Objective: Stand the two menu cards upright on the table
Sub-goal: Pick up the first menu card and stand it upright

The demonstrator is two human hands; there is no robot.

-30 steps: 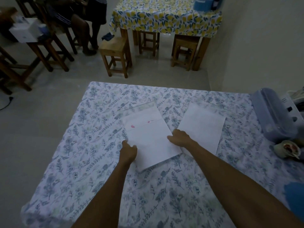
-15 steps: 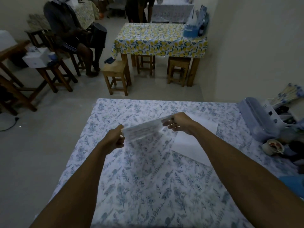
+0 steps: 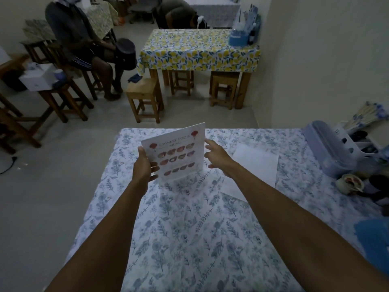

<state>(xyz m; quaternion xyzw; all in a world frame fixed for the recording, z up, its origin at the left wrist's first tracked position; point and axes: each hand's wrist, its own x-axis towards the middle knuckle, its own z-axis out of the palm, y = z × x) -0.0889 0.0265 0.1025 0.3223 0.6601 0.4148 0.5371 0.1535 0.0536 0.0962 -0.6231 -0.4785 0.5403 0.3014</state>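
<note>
menu card one (image 3: 177,152) stands upright near the far edge of the desk (image 3: 189,239), its printed face turned toward the person, rows of small dish pictures under a heading that reads chinese food menu. its lower edge sits on the flowered cloth, in what looks like a clear stand, though that part is hard to make out. the left hand (image 3: 145,165) has its grip pinched on the card's left edge, thumb in front and fingers curled behind. the right hand (image 3: 216,158) hovers just beside the card's right edge, fingers spread and pointing forward; whether a fingertip touches the card i cannot tell. the second menu card (image 3: 254,165) lies flat on the cloth to the right of the standing one, blank white side up, partly crossed by the right forearm. at the desk's right end sit a pale plastic container (image 3: 328,152) and a small cup (image 3: 347,183).
</note>
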